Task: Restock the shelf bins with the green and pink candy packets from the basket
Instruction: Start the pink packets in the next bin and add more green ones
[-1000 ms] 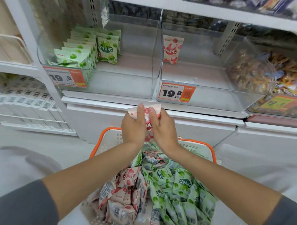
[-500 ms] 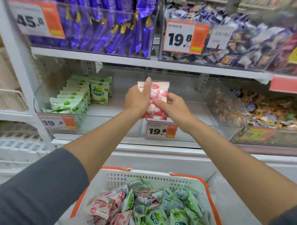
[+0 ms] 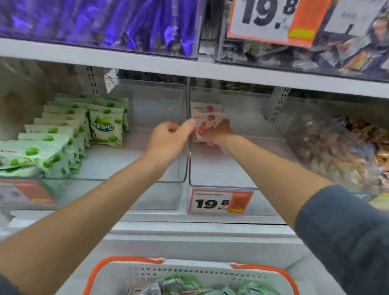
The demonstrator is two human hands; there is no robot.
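A pink candy packet is held upright inside the right clear bin, just in front of another pink packet that stands at the back. My right hand grips its lower right side. My left hand has its fingers curled, and its fingertips pinch the packet's left edge over the divider. The left clear bin holds rows of green packets on its left side. The white basket with an orange rim sits at the bottom, with green and pink packets showing inside.
A 19.8 price tag hangs on the right bin's front. A bin of mixed wrapped sweets stands to the right. The shelf board just overhead carries purple packets and another price tag.
Both hands rose from the basket and carried the pink packet forward into the right bin. The view has tilted up and closer to the shelf.
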